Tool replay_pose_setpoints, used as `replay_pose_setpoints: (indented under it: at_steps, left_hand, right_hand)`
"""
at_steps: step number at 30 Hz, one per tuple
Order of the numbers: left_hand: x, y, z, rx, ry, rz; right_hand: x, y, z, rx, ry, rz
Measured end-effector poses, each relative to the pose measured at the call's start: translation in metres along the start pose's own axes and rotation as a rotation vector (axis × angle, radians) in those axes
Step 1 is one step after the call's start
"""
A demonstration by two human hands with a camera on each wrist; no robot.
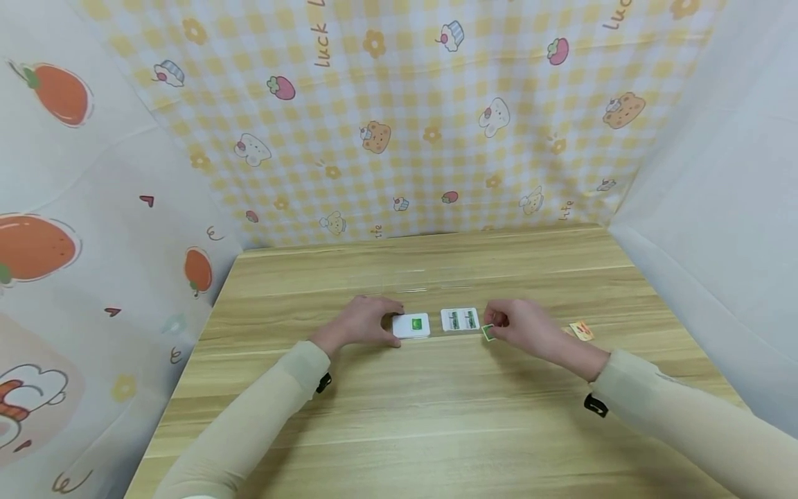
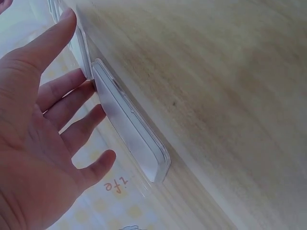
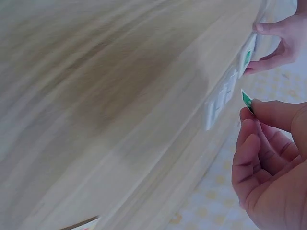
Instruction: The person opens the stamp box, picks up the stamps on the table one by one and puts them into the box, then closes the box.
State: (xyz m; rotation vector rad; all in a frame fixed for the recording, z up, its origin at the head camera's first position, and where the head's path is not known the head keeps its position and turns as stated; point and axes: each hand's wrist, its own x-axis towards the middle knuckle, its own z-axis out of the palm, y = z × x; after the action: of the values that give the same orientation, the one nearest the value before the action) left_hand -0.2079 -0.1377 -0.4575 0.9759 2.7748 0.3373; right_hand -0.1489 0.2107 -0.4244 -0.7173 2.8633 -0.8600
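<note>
My left hand [image 1: 368,320] holds the left end of a stack of white cards [image 1: 402,327], thumb at its near corner and fingers at its far side. A small green picture shows on the top card. Beside it on the right lies a white card with two tree pictures [image 1: 459,319]. My right hand [image 1: 520,326] pinches a small green picture card [image 3: 247,101] with a pale border between thumb and forefinger. It is held just right of the tree card, its picture partly hidden by the fingers.
Small orange-yellow picture cards [image 1: 582,330] lie on the wooden table [image 1: 436,430] behind the right wrist. Faint clear plastic edges [image 1: 411,290] show beyond the white cards. A patterned cloth [image 1: 411,125] hangs along the back, with white cloth at both sides.
</note>
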Motion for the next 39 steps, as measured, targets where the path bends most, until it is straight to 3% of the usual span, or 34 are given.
replay_pose_setpoints:
  at_steps: [11, 27, 39]
  left_hand:
    - [0.001, -0.004, 0.003, -0.005, 0.008, 0.023]
    - [0.001, -0.006, 0.002, -0.024, 0.022, 0.015]
    - [0.001, -0.010, -0.002, -0.074, -0.007, 0.018]
  right_hand:
    - [0.036, -0.026, 0.012, 0.099, 0.006, -0.032]
    - [0.095, -0.062, 0.043, 0.174, -0.012, -0.014]
    - [0.115, -0.070, 0.069, 0.202, -0.051, 0.023]
